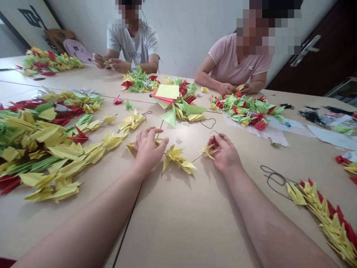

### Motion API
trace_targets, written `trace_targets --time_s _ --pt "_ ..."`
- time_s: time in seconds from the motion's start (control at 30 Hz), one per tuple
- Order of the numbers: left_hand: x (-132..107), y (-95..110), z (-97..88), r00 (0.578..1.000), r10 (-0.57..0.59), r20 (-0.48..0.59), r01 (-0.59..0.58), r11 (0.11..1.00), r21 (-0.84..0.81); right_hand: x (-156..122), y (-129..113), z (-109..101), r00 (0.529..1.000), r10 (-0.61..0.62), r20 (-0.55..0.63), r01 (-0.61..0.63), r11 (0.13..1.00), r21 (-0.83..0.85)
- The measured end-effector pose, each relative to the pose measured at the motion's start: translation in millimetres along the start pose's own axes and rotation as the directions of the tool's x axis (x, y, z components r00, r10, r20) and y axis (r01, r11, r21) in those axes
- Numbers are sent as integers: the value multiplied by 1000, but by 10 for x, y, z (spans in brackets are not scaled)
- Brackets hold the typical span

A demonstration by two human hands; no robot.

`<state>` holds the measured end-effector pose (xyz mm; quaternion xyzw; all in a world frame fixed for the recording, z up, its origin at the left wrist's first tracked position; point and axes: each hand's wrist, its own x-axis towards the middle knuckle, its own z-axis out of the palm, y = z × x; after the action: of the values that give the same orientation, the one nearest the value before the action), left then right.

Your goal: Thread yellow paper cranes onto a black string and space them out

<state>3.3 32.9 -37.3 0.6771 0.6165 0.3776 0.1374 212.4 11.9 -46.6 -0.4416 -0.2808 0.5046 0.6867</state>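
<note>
Head view puts the yellow paper cranes (178, 160) front and centre, a small bunch on a dark cord (196, 158), sitting on the counter (181, 216) between the two hands. The right hand (226, 152) has its grip pinched together on a small yellow crane (208, 151), with a dark tip curling up above the fingers. That bit of cord runs pretty straight, so I'd guess the pinch is there to steady the end and keep out the slack. Over on the other side the left hand (150, 147) is palm-down over a yellow paper piece (130, 148), thumb and fingers apart; I can't tell if the hidden fingers press on it, but it'd make a handy stopper. Just past it a yellow strand (92, 154) slants into the mixed pile (30, 130), stretched out lengthwise, probably so it doesn't tangle. Off to the right lies a red-and-yellow strand (325, 214), its black cord tail (275, 175) looped loosely beside it. Ahead, a paper stack (168, 91) sits about mid-counter, which to me looks like shared reach, since a person in a white T-shirt (136, 42) and a person in a pink top (237, 61) are both sitting across from me.
</note>
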Motion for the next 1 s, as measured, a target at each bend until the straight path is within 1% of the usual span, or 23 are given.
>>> trace_targets --time_s 0.07,0.1,0.2,0.3,0.43,0.57,0.63,0.87,1.0 --pt "-21 9 6 996 60 65 -62 998 31 7 -3 -4 999 5 -32 -4 999 34" --pt "-31 17 5 994 80 75 -83 996 39 9 -3 -4 999 -5 -34 7 999 41" --pt "-43 36 -7 993 118 27 -119 992 44 11 5 -6 995 -80 -51 80 997 -4" --pt "-41 46 -20 990 138 -20 -138 990 30 18 22 -14 979 -165 -123 149 981 -126" --pt "-49 66 -30 992 126 11 -127 991 31 23 42 -20 966 -209 -152 167 954 -248" --pt "-58 92 -40 996 72 50 -74 996 47 20 51 -17 965 -218 -148 162 934 -318" --pt "-58 98 -41 996 55 71 -58 997 52 19 52 -15 967 -212 -143 157 934 -320" --pt "-52 100 -34 993 63 102 -69 996 55 11 43 -6 968 -223 -118 178 936 -304" --pt "-56 111 -42 985 61 159 -70 996 55 3 40 -7 973 -207 -103 171 944 -283"
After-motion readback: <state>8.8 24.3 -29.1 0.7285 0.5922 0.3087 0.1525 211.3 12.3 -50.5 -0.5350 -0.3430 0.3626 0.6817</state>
